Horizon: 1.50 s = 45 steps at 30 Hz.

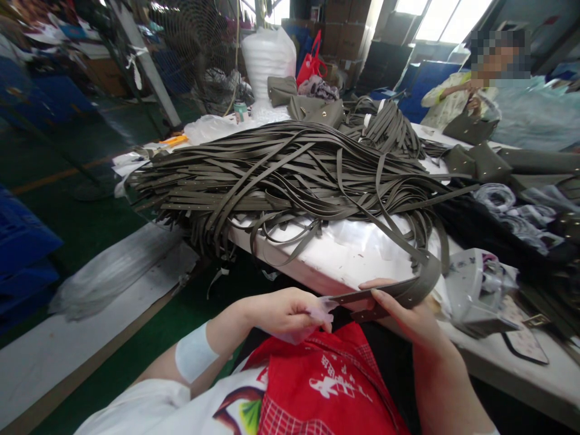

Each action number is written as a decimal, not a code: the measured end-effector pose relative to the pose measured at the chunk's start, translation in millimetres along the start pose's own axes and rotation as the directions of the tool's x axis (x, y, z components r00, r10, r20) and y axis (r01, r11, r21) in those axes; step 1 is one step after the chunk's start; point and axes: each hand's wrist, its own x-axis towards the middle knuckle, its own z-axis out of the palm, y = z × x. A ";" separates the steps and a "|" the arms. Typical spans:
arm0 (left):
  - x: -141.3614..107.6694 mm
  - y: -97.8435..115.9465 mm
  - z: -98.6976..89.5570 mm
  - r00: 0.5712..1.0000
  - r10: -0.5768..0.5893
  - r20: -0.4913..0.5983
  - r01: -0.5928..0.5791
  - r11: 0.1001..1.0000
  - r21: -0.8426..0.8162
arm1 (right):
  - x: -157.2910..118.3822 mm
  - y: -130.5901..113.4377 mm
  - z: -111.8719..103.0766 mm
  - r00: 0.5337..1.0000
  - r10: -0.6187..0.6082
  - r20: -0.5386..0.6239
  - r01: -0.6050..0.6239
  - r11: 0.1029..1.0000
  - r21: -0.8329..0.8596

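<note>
My left hand (292, 311) is closed on a thin, pale translucent wisp of film or cloth (322, 309), right at the end of an olive-grey strap. My right hand (414, 320) grips that strap (394, 293) between thumb and fingers. The strap has small holes or studs and curves up to the right towards the table, with a second end hanging just below. Whether the left fingers also pinch the strap tip is hidden by the wisp. Beyond both hands, a large heap of similar straps (281, 169) covers the table (335, 260), some hanging over its edge.
A plastic-wrapped box (475, 293) and a phone-like flat case (525, 332) lie right of my right hand. Olive bags (321, 112) and a drink can (240, 111) stand farther back. Across the table a person (466, 99) handles a bag. A large fan (194, 48) stands back left.
</note>
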 end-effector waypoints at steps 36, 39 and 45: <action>19.6 -17.9 16.1 0.982 -0.079 -0.172 0.100 0.988 0.118 | 33.5 33.7 49.3 0.960 0.270 -0.073 -0.225 0.901 0.372; 22.3 -19.5 17.5 0.975 -0.124 -0.186 0.138 0.989 0.062 | 38.1 35.2 49.8 0.962 0.250 -0.113 -0.192 0.907 0.376; 22.2 -30.2 10.1 0.959 -0.167 -0.231 0.175 0.984 0.015 | 29.2 27.4 50.0 0.995 0.099 0.032 -0.097 0.993 -0.063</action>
